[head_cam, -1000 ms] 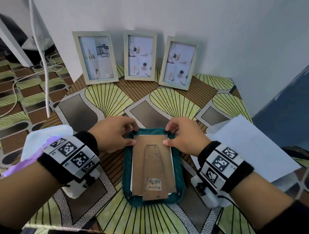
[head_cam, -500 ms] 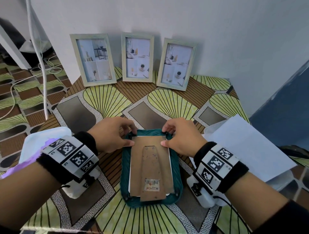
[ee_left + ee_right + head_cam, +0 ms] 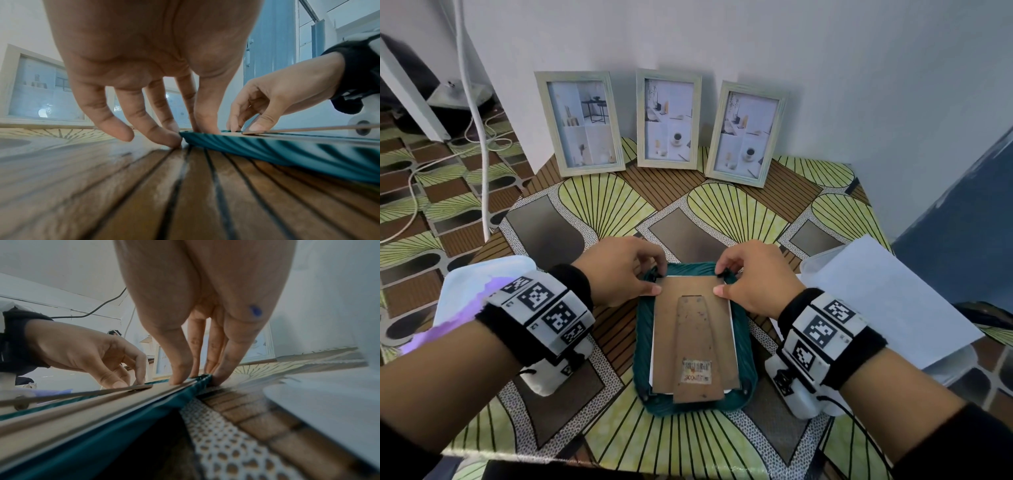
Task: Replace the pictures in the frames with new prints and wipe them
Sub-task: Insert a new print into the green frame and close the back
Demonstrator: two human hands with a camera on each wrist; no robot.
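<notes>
A: While the teal frame (image 3: 695,339) lay face down at the tabletop's (image 3: 541,236) near middle, how did the hands sit?

B: Both at its far corners. The left hand (image 3: 619,270) pinched the far-left corner, thumb on the backing board (image 3: 693,329); the right hand (image 3: 753,277) likewise gripped the far-right corner.

A: Purpose?

B: Likely working the retaining tabs there, thumbs steadying the board. White paper (image 3: 887,305) waited at right; three frames (image 3: 669,118) leaned against the wall.
</notes>
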